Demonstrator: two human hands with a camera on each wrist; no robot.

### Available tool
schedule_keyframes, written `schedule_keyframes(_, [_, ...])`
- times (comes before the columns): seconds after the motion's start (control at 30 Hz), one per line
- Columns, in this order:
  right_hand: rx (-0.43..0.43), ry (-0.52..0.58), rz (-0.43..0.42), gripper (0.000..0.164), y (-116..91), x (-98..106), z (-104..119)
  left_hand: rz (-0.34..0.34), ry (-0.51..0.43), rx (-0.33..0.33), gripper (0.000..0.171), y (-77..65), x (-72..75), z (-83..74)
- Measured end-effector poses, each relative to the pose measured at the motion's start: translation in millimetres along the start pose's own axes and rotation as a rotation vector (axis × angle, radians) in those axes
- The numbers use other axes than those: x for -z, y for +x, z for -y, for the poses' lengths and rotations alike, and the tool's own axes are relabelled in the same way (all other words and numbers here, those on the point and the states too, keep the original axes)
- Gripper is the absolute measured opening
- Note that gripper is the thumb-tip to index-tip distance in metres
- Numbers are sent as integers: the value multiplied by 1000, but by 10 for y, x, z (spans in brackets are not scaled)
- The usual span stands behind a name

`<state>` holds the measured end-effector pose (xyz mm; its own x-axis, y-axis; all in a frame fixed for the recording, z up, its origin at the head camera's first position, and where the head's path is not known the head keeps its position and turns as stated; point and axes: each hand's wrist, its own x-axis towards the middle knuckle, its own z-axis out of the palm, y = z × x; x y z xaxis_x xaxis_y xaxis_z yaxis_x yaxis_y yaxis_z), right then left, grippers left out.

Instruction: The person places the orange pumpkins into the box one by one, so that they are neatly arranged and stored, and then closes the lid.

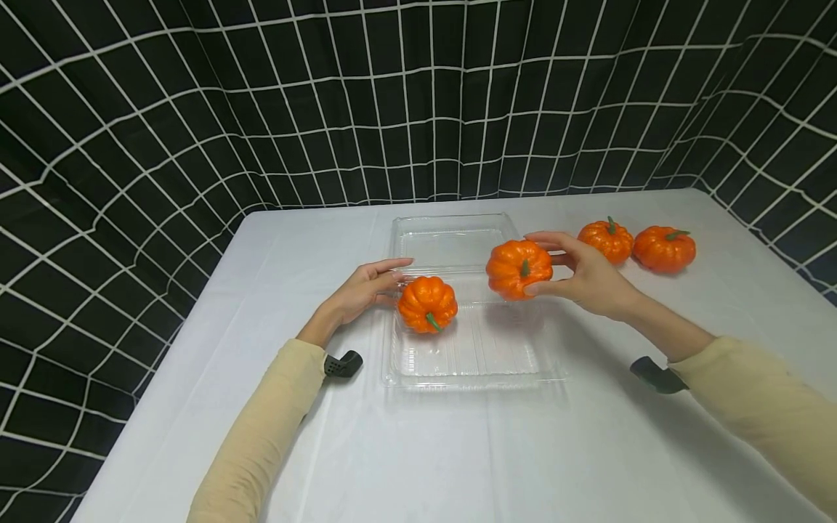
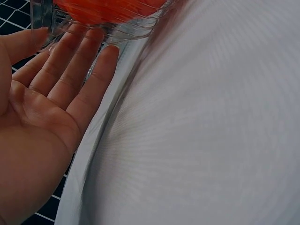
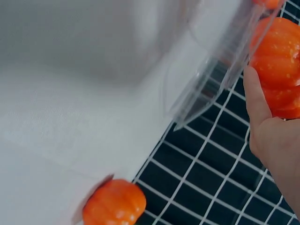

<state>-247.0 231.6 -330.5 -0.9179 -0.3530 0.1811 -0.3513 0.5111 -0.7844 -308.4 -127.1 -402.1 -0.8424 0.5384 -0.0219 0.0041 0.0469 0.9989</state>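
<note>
While the right hand [image 1: 588,280] grips an orange pumpkin [image 1: 510,272] above the right part of a clear plastic box [image 1: 471,359], the left hand [image 1: 361,290] has its fingers extended, touching the box's left side. Another pumpkin [image 1: 421,298] sits inside at the left; two more pumpkins [image 1: 603,245] rest on the far right of the tabletop [image 1: 418,457]. The held one looks light, stiff and rather slippery with its gloss, so thumb and fingers across its ribbed sides should suit better than the stem. The box seems thin and flexible, best steadied by its edge.
</note>
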Motion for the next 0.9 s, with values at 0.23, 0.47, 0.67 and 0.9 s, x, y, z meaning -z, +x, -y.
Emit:
schedule_keyframes(0.23, [87, 7, 51, 73, 44, -113, 9, 5, 7, 7, 47, 8, -14, -22])
schedule_keyframes(0.47, [222, -100, 64, 71, 63, -207, 37, 0, 14, 11, 46, 2, 2, -32])
schedule_keyframes(0.67, [265, -176, 85, 68, 71, -287, 66, -2, 10, 9, 46, 0, 5, -9])
schedule_keyframes(0.9, [247, -211, 121, 68, 98, -367, 73, -10, -2, 14, 45, 0, -2, 3])
